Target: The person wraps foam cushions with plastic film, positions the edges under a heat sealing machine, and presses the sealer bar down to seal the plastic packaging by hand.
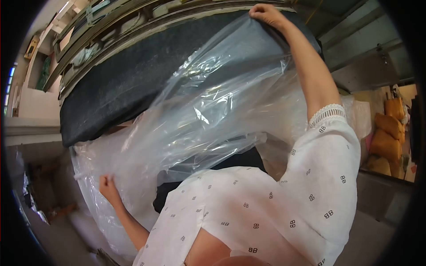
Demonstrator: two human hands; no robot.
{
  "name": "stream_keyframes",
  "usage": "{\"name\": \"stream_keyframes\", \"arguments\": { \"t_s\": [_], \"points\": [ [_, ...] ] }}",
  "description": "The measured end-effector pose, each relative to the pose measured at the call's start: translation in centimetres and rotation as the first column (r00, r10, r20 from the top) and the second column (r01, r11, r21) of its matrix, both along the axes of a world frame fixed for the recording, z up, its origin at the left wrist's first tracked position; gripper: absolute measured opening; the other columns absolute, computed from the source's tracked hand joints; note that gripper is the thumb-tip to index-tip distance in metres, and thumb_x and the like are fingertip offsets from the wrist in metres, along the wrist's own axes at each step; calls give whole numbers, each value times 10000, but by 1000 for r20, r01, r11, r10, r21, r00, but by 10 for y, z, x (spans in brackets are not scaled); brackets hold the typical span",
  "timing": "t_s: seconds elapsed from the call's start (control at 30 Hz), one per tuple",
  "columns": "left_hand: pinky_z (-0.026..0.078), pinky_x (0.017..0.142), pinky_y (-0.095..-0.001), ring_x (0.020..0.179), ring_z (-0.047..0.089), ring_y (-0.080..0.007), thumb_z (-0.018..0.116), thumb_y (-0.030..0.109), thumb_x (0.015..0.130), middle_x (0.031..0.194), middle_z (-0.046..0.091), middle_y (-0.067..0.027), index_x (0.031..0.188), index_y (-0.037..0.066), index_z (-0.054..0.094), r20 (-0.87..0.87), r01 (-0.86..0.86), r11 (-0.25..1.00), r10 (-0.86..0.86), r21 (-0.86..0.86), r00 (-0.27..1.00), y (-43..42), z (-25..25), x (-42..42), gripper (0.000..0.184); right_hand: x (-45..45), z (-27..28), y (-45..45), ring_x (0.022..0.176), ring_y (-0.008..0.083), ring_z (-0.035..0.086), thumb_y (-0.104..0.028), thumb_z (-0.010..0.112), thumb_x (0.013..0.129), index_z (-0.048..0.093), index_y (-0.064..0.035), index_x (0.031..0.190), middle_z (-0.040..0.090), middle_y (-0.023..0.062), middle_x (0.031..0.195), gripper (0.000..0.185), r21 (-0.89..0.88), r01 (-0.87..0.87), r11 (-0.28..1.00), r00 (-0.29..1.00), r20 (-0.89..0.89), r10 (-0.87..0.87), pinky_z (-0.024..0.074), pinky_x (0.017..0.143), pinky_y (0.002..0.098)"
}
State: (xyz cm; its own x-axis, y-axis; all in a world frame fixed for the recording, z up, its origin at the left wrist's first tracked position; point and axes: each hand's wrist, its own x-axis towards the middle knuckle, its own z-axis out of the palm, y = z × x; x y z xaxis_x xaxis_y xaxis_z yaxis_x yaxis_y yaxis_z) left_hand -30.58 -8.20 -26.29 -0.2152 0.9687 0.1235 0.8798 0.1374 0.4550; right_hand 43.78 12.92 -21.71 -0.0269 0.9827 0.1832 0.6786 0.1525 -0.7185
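Observation:
A large clear plastic sheet (177, 119) stretches between my two hands, wrinkled and shiny, and hangs down in front of my body. At the far right end of the black padded surface (128, 66), my right hand (269, 17) pinches an upper edge of the sheet, arm reaching out. Lower on the left, my left hand (108, 184) is closed on another part of the plastic, close to my body. Part of the black surface lies under the sheet and shows through it.
Behind the black surface runs a frame of long metal rails (115, 35). Stacked orange-brown bundles (387, 137) stand at the right, beyond a doorway. A shelf (40, 71) with small items is at the upper left. Crumpled shiny material (33, 199) lies at the far left.

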Motion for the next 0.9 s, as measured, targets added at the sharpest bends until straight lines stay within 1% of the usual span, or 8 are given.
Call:
{"name": "stream_keyframes", "arguments": {
  "t_s": [0.07,0.2,0.23,0.3,0.33,0.4,0.47,0.9],
  "points": [
    [381,727,-259,768,495,-118,555,126,836,816,571,-43,868,6,592,461,-159,981,89,115,883,31,25,-2,129,-2,12,11,665,149,558,-184,519,868,598,-79,865,626,36,834,132,116,97,989,933,-355,-50,443,576,276],
    [412,894,-308,981,528,-162,500,228,914,1065,551,-83,1123,15,508,784,-196,884,-252,425,567,122,76,-26,298,-54,73,-6,596,45,446,-167,529,882,530,-102,880,574,-29,772,65,276,267,923,652,-757,38,365,503,195],
    [425,882,-306,999,525,-171,503,209,911,1079,553,-86,1133,11,508,818,-249,873,-245,420,520,142,103,3,298,-27,49,14,780,95,546,-188,509,896,526,-74,1066,603,56,978,205,285,369,885,638,-770,-18,443,646,227],
    [415,885,-301,991,537,-184,538,196,883,1081,574,-95,1112,8,553,830,-280,877,-204,391,520,209,96,-3,297,-40,30,22,768,150,564,-167,560,831,567,-53,949,615,67,861,165,378,617,690,781,-405,-476,447,707,272],
    [416,858,-287,968,549,-164,574,212,857,1062,599,-77,1063,9,599,544,-220,870,-64,441,836,235,86,9,291,-48,18,21,762,178,572,-156,586,798,588,-42,891,621,73,802,147,474,680,560,702,-200,-684,449,737,295],
    [421,816,-263,909,567,-133,599,237,836,980,641,-52,1003,8,642,423,-135,894,-66,427,904,290,32,15,287,-47,-17,12,761,200,579,-144,562,805,561,-41,915,618,81,798,151,356,730,583,642,-65,-764,452,723,314],
    [422,805,-252,884,573,-125,607,236,829,945,655,-53,984,11,655,379,-94,886,-97,454,920,323,14,22,277,-43,-18,11,784,229,575,-165,576,796,582,-51,887,606,93,830,146,349,677,647,736,-332,-591,445,737,339],
    [406,733,-208,763,533,-80,668,255,787,837,629,-11,939,-3,655,527,-31,893,-237,449,816,386,21,50,299,-4,-28,51,840,265,524,-230,597,755,608,-37,853,548,125,871,217,385,682,622,677,-8,-736,413,789,352]
  ]
}}
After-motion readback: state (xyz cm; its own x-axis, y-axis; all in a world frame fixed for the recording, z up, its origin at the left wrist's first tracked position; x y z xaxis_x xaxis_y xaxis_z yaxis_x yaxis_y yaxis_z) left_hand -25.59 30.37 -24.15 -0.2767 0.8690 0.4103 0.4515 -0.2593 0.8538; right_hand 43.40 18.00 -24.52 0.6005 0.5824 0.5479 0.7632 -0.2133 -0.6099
